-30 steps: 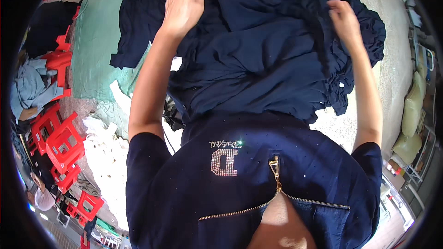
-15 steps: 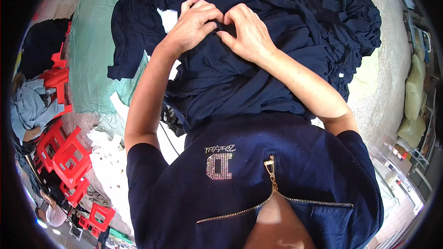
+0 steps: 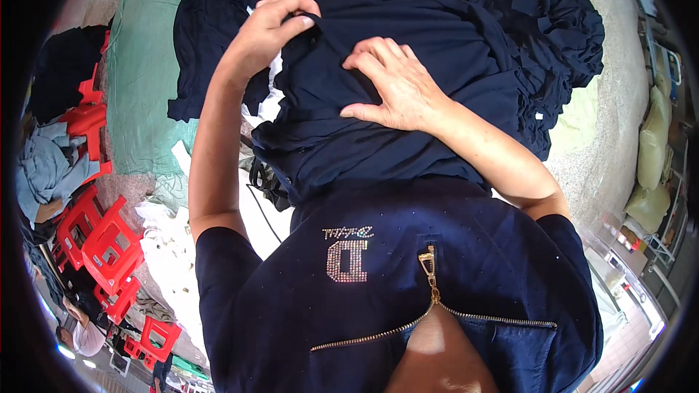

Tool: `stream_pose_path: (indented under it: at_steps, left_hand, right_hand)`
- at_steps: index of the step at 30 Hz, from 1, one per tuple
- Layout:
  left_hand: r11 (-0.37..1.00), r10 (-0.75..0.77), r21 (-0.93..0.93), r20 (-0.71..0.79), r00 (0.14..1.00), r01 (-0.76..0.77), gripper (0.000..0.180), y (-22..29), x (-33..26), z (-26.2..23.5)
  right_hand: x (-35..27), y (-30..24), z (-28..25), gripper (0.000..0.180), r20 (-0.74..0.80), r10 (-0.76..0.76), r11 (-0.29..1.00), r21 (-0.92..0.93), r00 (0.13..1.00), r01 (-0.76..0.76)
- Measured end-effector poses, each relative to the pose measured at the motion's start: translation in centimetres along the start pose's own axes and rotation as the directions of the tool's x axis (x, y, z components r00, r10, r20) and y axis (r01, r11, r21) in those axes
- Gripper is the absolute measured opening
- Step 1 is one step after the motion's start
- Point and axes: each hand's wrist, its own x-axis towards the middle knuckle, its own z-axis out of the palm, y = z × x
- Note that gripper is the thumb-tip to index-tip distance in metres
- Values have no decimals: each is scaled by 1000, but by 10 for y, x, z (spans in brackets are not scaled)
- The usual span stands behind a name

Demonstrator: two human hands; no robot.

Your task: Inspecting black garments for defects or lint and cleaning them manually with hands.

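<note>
A large heap of dark navy cloth (image 3: 429, 22), looking like garments, lies rumpled in front of me and spreads onto my lap. My left hand (image 3: 273, 28) pinches a fold of this cloth between thumb and fingers near the heap's left part. Lower and to the right, my right hand (image 3: 397, 87) rests on the cloth with fingers spread and slightly bent, its thumb apart and nothing gripped. White material (image 3: 271, 98) shows below my left wrist, partly covered by the navy cloth.
Green sheeting (image 3: 149, 65) covers the floor on the left. Red plastic stools (image 3: 113, 244) stand beyond it, some bearing clothes (image 3: 51, 164). White cloth (image 3: 167, 247) lies by my left side. Pale stuffed sacks (image 3: 653, 138) line the right edge. A person (image 3: 87, 336) is at the lower left.
My hands were close together at the cloth and have moved apart. The left went leftward holding a fold; the right opened and came down nearer to me onto the cloth.
</note>
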Motion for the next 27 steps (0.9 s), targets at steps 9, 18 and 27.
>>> stream_pose_path:
  at_steps: [9,18,27]
  left_hand:
    - [902,-148,-415,-39,988,119,13,47,-30,-2]
    - [824,-321,-498,-13,947,272,15,29,-1,42]
    - [777,-231,-596,33,972,205,15,20,0,37]
  right_hand:
    - [-6,32,-98,10,182,247,616,729,952,-299]
    - [15,15,-40,31,-248,-170,985,-15,954,172]
    - [29,24,-15,18,-45,-324,865,-419,945,276]
